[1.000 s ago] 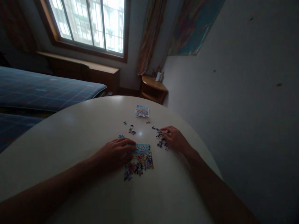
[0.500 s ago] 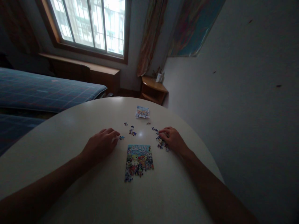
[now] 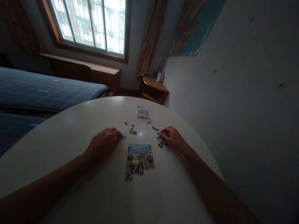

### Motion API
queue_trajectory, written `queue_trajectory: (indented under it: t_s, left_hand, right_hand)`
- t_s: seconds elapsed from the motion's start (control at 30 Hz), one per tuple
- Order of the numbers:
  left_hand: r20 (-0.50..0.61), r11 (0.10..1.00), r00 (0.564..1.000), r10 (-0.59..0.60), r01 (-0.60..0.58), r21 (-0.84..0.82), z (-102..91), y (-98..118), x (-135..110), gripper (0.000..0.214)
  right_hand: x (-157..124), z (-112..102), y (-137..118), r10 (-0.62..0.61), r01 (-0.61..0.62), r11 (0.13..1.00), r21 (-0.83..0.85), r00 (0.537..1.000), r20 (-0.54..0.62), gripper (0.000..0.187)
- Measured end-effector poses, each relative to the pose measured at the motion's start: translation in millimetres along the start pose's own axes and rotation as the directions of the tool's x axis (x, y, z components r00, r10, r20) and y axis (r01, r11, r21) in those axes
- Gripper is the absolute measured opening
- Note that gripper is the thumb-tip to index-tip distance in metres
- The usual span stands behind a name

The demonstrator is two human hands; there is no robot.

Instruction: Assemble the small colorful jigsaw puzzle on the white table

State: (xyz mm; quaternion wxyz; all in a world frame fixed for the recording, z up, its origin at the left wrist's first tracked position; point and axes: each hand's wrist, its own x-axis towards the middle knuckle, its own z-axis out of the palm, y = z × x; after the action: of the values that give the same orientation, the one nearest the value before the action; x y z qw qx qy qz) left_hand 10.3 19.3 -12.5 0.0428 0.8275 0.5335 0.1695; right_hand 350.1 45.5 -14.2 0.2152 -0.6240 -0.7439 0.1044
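Note:
The partly assembled jigsaw puzzle (image 3: 140, 158) lies on the white table between my hands, with a ragged lower edge and a light blue title strip on top. To its upper left, my left hand (image 3: 105, 141) has its fingertips closed at a small blue puzzle piece (image 3: 124, 137). My right hand (image 3: 172, 138) bends over a heap of loose puzzle pieces (image 3: 161, 143), thumb and forefinger drawn together at its edge; what lies between them is too small to make out. Several more loose pieces (image 3: 132, 131) are scattered beyond the puzzle.
A small printed picture sheet (image 3: 142, 111) lies towards the far side of the round white table (image 3: 100, 107). Past the table are a bed with a blue plaid mattress (image 3: 51, 91), a wooden corner shelf (image 3: 154, 84) and a window. A wall runs along the right.
My left hand has shifted slightly to the right, and the blue piece at its fingertips has moved with it. My right hand stays at the heap with hardly any movement.

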Motion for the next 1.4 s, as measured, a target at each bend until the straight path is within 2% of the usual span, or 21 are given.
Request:
queue_trajectory:
  t_s: [0.13, 0.3, 0.53, 0.7, 0.93, 1.07, 1.3, 1.4]
  left_hand:
    - [-0.039, 0.999, 0.999, 0.02, -0.021, -0.031, 3.2, -1, 2, 0.024]
    - [-0.05, 0.999, 0.999, 0.021, -0.023, -0.037, 7.3, -2, 4, 0.023]
    - [-0.061, 0.998, 0.998, 0.004, -0.008, -0.069, 8.8, -1, 6, 0.021]
    - [-0.074, 0.991, 0.997, 0.034, -0.044, -0.129, 12.5, -2, 7, 0.02]
    - [-0.111, 0.966, 0.985, 0.13, -0.151, -0.21, 20.2, -6, 10, 0.016]
    - [-0.125, 0.954, 0.981, 0.151, -0.177, -0.241, 23.2, -9, 12, 0.013]
    - [-0.136, 0.945, 0.976, 0.169, -0.2, -0.259, 22.2, -11, 12, 0.012]
    - [-0.141, 0.941, 0.974, 0.177, -0.209, -0.266, 20.6, -10, 12, 0.012]
  right_hand:
    - [0, 0, -1, -0.013, 0.013, 1.0, 0.01, 1.0, 0.004, 0.014]
    - [-2, -1, -4, 0.011, -0.011, 0.999, 0.047, 1.0, -0.001, 0.016]
    - [-6, -1, -9, 0.001, -0.001, 0.982, 0.186, 1.0, -0.001, 0.016]
    - [-5, 4, -7, -0.054, 0.06, 0.988, 0.143, 0.998, -0.045, 0.014]
    - [-3, 6, -13, -0.047, 0.056, 0.996, 0.072, 0.993, -0.112, 0.016]
    - [12, 8, -22, -0.038, 0.042, 0.999, 0.029, 0.992, -0.121, 0.019]
    - [64, 12, -33, -0.059, 0.059, 0.998, -0.031, 0.998, 0.022, 0.026]
    - [81, 12, -33, -0.06, 0.066, 0.997, -0.048, 0.993, 0.102, 0.023]
